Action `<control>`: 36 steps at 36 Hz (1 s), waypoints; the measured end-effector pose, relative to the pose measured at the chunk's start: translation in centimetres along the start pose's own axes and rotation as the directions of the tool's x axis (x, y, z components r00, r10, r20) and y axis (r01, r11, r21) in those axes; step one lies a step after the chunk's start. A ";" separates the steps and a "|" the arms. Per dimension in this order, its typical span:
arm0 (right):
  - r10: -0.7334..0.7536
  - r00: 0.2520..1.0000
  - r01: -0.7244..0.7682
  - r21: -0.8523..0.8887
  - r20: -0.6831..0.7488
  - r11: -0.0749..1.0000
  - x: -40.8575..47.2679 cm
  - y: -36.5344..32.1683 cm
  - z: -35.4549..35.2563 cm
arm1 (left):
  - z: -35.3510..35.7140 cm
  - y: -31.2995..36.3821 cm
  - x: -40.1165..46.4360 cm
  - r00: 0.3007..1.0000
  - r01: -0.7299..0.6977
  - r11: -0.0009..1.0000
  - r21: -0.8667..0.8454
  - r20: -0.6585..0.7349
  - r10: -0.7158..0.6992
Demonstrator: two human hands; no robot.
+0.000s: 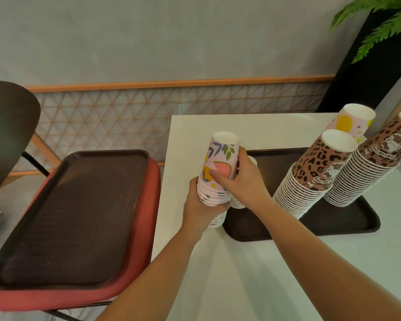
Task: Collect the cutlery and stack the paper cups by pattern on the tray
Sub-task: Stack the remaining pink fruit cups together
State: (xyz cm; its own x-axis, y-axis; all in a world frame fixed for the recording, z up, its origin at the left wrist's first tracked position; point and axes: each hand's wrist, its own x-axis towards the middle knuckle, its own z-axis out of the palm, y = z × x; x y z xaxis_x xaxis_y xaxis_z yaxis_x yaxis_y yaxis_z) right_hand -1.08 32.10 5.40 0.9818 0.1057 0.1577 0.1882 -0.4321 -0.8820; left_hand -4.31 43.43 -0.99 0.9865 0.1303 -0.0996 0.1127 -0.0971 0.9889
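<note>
From the head camera, we are mid-way through stacking cups by pattern: our left hand [200,205] wraps the lower rims of a fruit-print stack [219,172] of upturned cups at the left edge of the dark tray [347,220] on the white surface [241,274], while our right hand [243,179] closes thumb and fingers [242,156] around the stack's top cup. Two leopard-print stacks [315,172] and a yellow-spotted stack [354,119] already stand on the tray's right half. Next, we judge, the fruit stack needs seating squarely inside the tray's left rim. A second tray [74,216] rests on the red chair [146,239]; no cutlery shows.
</note>
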 end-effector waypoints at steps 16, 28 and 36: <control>-0.054 0.988 0.070 0.105 -0.147 0.992 1.4 -1.6 -1.3 | -0.4 -0.5 0.2 1.000 0.009 1.000 -0.020 0.006 -0.009; -0.085 0.851 0.171 0.121 -0.519 0.978 3.3 -1.1 -4.1 | -0.7 -1.3 0.5 0.999 0.028 1.000 0.008 -0.020 -0.028; 0.019 0.920 -0.029 -0.021 -0.392 0.999 1.6 4.1 -1.6 | -0.6 -0.9 0.4 0.999 0.026 0.999 -0.020 -0.021 -0.027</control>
State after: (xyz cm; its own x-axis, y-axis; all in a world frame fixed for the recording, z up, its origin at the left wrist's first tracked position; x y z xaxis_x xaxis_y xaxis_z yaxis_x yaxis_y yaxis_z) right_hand 1.29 29.04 2.75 0.9164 -0.2619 0.3026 0.1596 -0.4542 -0.8765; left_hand -4.12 44.19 -1.84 0.9803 0.1537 -0.1238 0.1363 -0.0741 0.9879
